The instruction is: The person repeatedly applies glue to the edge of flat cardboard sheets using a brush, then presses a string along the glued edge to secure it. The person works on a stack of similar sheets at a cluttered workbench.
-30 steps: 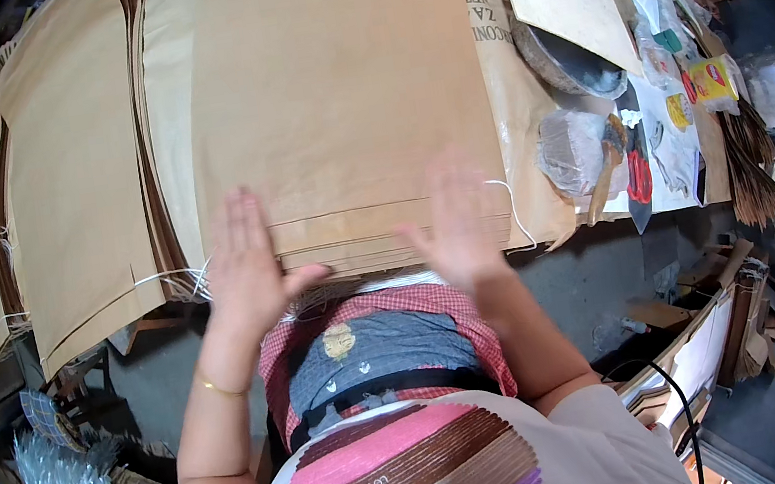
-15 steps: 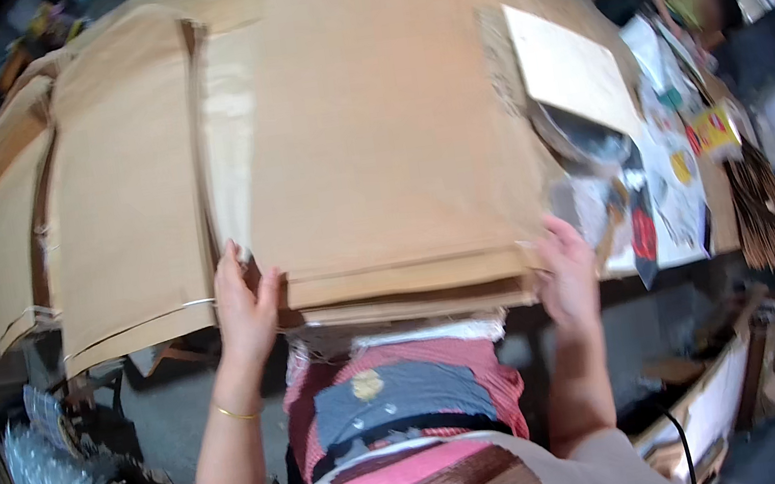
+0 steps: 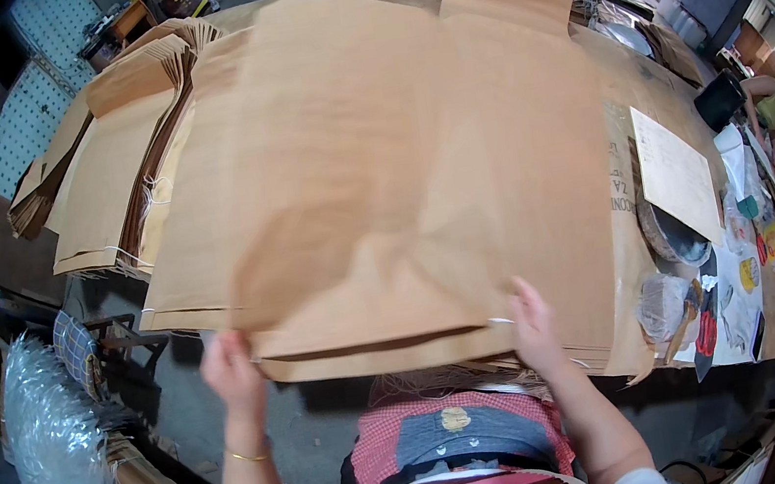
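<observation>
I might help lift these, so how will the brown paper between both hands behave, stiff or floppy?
The brown paper will likely be floppy, as it creases and bows above its lower edge. It may feel light for its size: the left hand and right hand hold just its near corners. Being flat, it probably won't roll.

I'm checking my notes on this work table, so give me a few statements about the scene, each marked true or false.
1. The left hand and right hand are at opposite ends of the near edge of some brown paper. True.
2. The right wrist wears jewellery. False: the gold bracelet is on the left one.
3. A red-handled tool lies right of the right hand. True.
4. The two hands touch. False: they are apart.
5. The pale board overlaps the dark bowl. True.
</observation>
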Tool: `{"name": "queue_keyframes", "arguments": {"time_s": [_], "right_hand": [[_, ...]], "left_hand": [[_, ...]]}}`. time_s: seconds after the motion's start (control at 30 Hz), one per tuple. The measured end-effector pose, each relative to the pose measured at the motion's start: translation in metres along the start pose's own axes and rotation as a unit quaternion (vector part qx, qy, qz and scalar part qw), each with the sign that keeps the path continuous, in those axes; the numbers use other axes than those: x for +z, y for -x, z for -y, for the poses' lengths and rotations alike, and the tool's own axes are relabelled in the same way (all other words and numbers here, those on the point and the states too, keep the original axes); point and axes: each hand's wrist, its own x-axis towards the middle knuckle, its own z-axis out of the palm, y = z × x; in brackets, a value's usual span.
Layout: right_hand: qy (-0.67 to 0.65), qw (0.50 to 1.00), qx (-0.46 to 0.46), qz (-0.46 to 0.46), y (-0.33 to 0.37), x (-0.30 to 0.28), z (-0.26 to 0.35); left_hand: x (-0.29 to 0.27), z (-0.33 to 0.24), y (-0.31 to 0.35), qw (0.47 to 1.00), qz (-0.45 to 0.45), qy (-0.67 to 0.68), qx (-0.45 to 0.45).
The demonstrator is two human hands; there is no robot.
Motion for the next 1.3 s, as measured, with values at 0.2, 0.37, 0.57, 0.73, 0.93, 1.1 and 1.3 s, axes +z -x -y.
{"name": "queue_keyframes", "arguments": {"time_s": [0.2,0.37,0.57,0.73,0.93,1.1,1.3], "right_hand": [[-0.167,0.952,0.100,0.238,-0.055,0.121,0.076],[-0.271,0.905,0.106,0.309,-0.042,0.132,0.074],[0.023,0.926,0.033,0.376,0.018,-0.072,0.054],[0.561,0.809,0.044,-0.171,0.069,-0.233,-0.013],[0.565,0.814,0.075,-0.109,0.092,-0.255,-0.031],[0.518,0.831,-0.075,-0.187,0.102,-0.259,-0.028],[0.032,0.928,-0.028,-0.371,0.091,-0.195,0.009]], "left_hand": [[-0.086,0.132,-0.105,0.994,-0.011,-0.094,-0.058],[-0.112,0.216,-0.151,0.970,0.090,-0.091,-0.206],[-0.092,0.153,-0.145,0.951,-0.107,-0.285,0.045],[-0.005,0.015,-0.017,0.971,0.031,-0.111,0.209],[0.113,-0.048,0.115,0.768,0.541,-0.019,0.342],[0.150,-0.015,0.148,0.739,0.587,-0.071,0.322],[0.145,-0.014,0.151,0.769,0.530,-0.087,0.347]]}}
